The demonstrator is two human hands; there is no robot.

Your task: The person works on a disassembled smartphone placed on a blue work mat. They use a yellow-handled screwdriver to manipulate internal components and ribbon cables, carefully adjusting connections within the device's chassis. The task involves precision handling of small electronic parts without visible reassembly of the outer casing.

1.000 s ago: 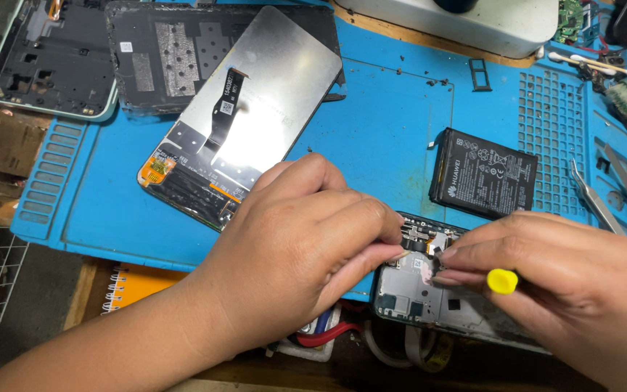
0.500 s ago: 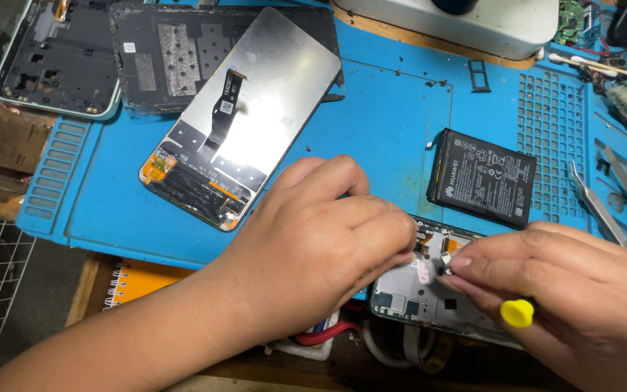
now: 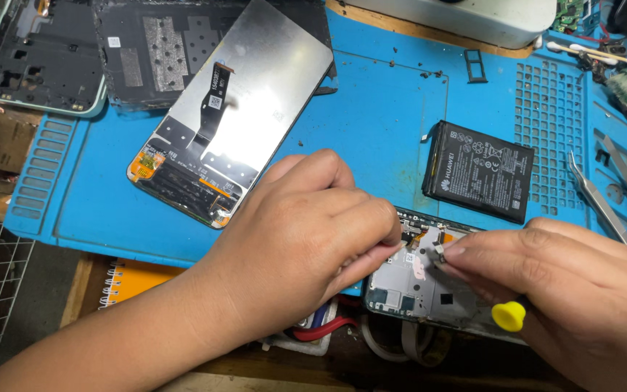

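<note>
On the far left a phone back shell (image 3: 38, 58) lies flat on the blue mat (image 3: 371, 109), well away from the hands, so it is out of the way. Next to it a screen panel (image 3: 241, 109) lies face down with its thin ribbon cable (image 3: 212, 109) on top, so the cable is not squashed. The mat covers the table and keeps small parts from rolling off. An orange notebook (image 3: 136, 279) peeks out under the mat's front edge. The left hand (image 3: 306, 239) curls over the open phone frame (image 3: 415, 287) at the mat's near edge, and its fingers (image 3: 371, 254) press down on it, probably to hold it steady. The black battery (image 3: 480, 170) lies just behind the frame, taken out and set apart. The right hand (image 3: 575, 290) pinches a tiny metal piece (image 3: 438, 252) on the frame with its fingertips, while a screwdriver with a yellow cap (image 3: 509, 315) is tucked in the same hand. Metal tweezers (image 3: 604, 203) lie on the right, near enough to grab.
</note>
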